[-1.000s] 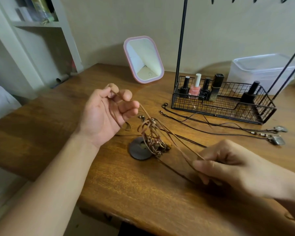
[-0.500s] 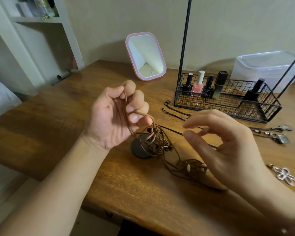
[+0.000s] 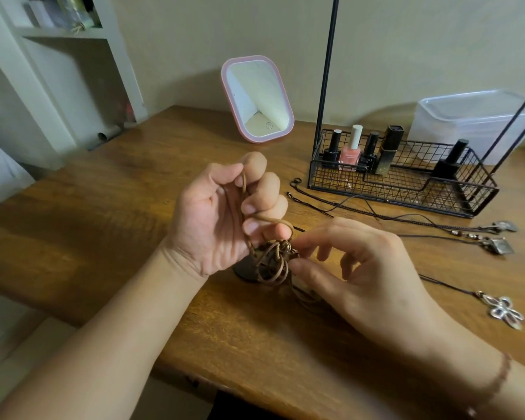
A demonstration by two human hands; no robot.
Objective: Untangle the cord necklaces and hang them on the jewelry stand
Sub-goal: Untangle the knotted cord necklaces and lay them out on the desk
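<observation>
Two hands over a wooden table (image 3: 109, 225); left hand (image 3: 222, 219) palm-up, fingers curled round a tan cord (image 3: 243, 189) that runs up between thumb and forefinger and loops over the lower fingers; right hand (image 3: 361, 268) pinching, with thumb and forefinger, the tangle of brown cord necklaces (image 3: 273, 259) held just above the tabletop between both hands; dark round pendant (image 3: 246, 268) under the tangle, mostly hidden by cords and the left hand; cords trailing beneath the right palm, their course not traceable; jewelry stand (image 3: 326, 65), black uprights cut off at the top edge, hooks out of view, wire basket base (image 3: 406, 192) holding nail polish bottles (image 3: 350, 150); three dark cord necklaces lying flat between basket and right hand, with metal pendants (image 3: 500, 245) near the right edge and a flower pendant (image 3: 505, 310), blurred; pink-framed mirror (image 3: 258, 98) against the wall; clear plastic box (image 3: 473, 116) behind the basket, partly screened; bare tabletop to the left of the left hand, running to the table's left and near edges
</observation>
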